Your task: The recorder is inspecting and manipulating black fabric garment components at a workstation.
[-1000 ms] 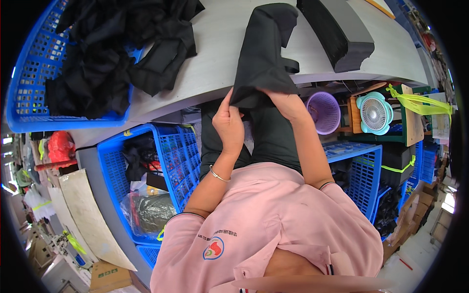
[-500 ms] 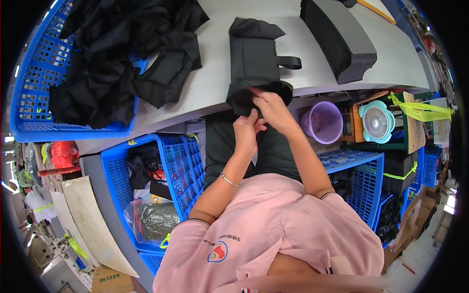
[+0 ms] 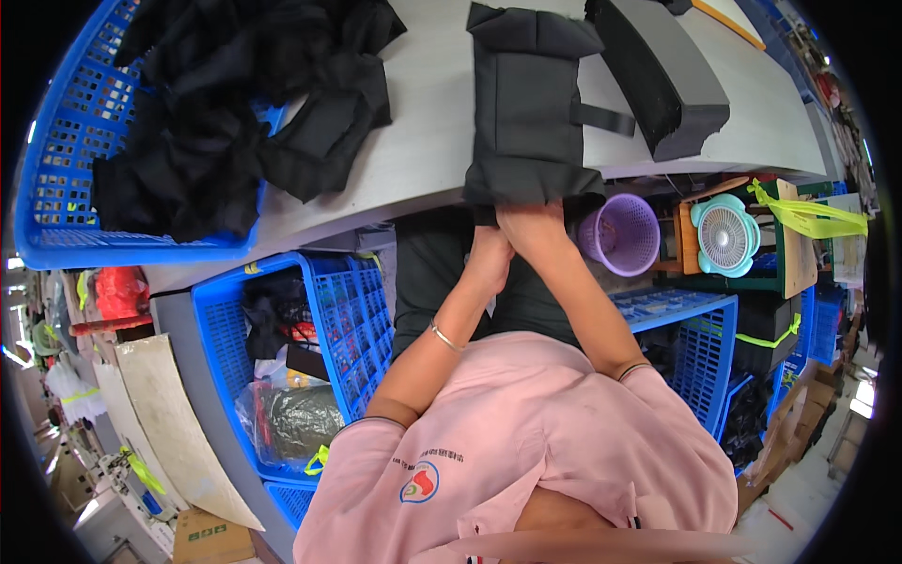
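A black fabric pouch with a rectangular stitched panel and a strap loop on its right side lies over the front of the table. Its near end hangs past the table edge. My right hand reaches up into or under that near end, and the fabric covers its fingers. Close against it on the left is my left hand, its fingertips likewise out of sight beneath the cloth. Whether either hand grips the fabric cannot be seen.
Black fabric pieces heap over a blue basket at left. A stack of dark grey sheets stands at right on the table. Below are a purple basket, a turquoise fan and blue crates.
The pouch has shifted up and to the right, nearer the grey stack. Both hands, whose fingers showed at its near opening, have gone in or under the fabric.
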`<state>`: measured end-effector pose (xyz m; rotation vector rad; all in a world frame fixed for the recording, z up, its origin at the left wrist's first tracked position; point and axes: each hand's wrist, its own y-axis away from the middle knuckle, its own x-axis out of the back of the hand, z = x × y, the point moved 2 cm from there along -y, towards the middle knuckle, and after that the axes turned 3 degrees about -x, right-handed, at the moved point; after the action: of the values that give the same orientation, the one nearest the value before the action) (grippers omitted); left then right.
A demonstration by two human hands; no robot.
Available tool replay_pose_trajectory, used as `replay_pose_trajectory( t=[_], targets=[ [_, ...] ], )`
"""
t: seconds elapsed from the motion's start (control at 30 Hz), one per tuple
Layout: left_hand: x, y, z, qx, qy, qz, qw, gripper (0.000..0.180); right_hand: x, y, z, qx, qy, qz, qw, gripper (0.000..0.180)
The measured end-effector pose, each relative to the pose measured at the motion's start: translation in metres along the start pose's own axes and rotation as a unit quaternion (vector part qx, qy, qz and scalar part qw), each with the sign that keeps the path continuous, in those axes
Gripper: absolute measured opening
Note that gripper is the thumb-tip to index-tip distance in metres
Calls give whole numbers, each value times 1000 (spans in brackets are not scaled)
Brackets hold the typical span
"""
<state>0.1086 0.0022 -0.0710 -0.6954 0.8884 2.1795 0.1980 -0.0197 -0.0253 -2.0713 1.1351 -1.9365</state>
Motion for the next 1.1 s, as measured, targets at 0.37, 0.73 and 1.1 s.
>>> replay_pose_trajectory(
  t=[0.37, 0.73, 1.1],
  targets=[
    [19, -8, 43, -155, 5, 95, 983, 22, -18, -3, 11, -74, -4, -150, 986, 37],
    [-40, 37, 86, -496, -498, -4, 711, 23, -21, -2, 11, -100, -5, -217, 971, 31],
    [-105, -31, 76, -496, -645, -273, 514, 16, -58, 27, 28, -32, -161, -40, 986, 49]
  ],
)
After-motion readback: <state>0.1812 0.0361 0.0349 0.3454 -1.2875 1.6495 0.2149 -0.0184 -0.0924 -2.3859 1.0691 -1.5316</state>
